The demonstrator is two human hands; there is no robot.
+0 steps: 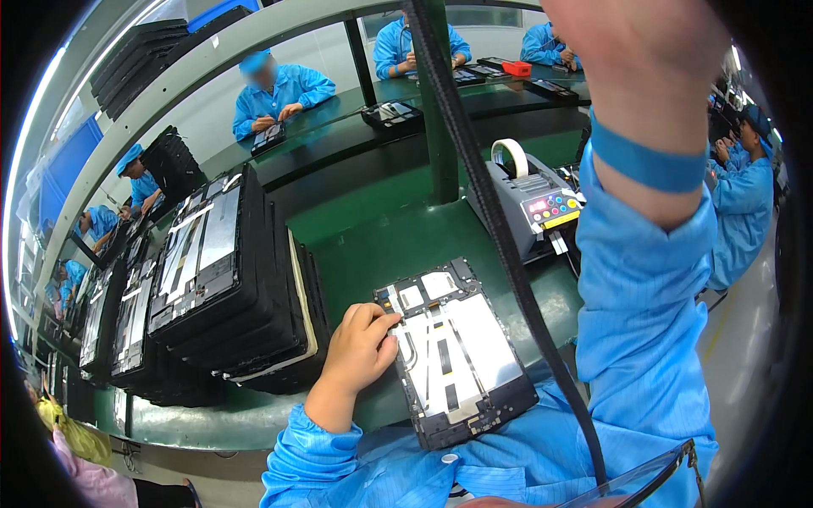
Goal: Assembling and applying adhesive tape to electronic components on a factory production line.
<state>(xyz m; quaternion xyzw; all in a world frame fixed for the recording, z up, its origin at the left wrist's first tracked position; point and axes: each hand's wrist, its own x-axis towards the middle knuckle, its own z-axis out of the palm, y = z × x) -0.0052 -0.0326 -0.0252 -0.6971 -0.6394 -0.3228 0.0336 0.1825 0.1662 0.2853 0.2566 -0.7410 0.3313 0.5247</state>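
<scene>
Left fingers [364,320] are curled on an opened tablet [466,339], grip unclear; beyond-right of them, tape [520,161] is held in a yellow-labelled dispenser [542,190]; right hand's [644,38] grip cannot be told.

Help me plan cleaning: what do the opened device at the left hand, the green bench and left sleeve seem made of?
Opened device: silvery plate, probably metal by its sheen; matte black frame, perhaps plastic. Bench: glossy, perhaps laminate or rubber, reflecting light. Sleeve: likely woven fabric, soft-looking and creased.
</scene>
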